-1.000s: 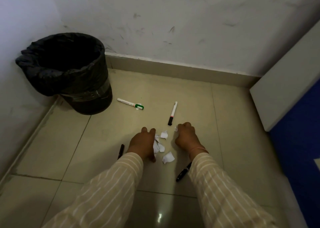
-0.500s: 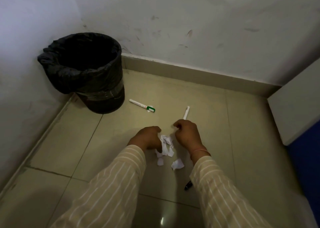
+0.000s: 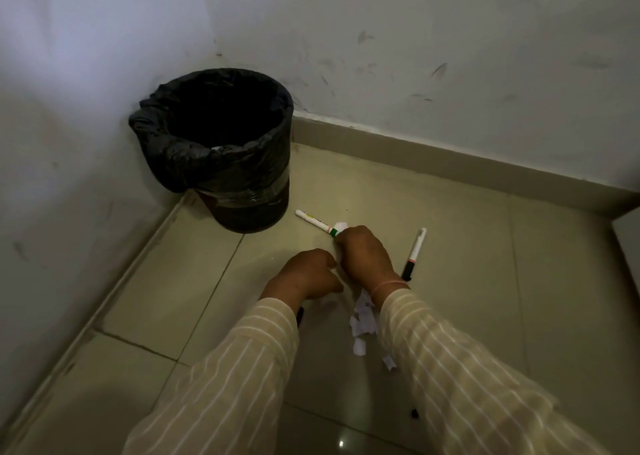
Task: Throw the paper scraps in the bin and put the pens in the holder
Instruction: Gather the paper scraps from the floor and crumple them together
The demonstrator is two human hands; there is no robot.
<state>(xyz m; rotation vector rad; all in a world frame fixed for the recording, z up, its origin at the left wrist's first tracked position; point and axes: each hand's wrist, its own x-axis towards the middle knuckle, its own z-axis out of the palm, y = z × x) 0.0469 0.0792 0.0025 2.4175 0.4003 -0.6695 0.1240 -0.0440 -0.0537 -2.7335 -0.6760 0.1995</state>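
Left hand (image 3: pixel 304 274): I am seeing it curled; contents untellable.
Right hand (image 3: pixel 363 253): closing over a small white paper scrap (image 3: pixel 341 226) at 12 o'clock.
Risk: nudging the white green-capped marker (image 3: pixel 317 223), rolling it toward the black-lined round bin (image 3: pixel 221 163).

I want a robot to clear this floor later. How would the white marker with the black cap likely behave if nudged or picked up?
The white marker with the black cap looks round and lies flat on the smooth tiled floor, so a sideways nudge would probably roll it. It looks like a stiff, slim plastic barrel, likely light. Its smooth barrel might slip in a loose pinch.
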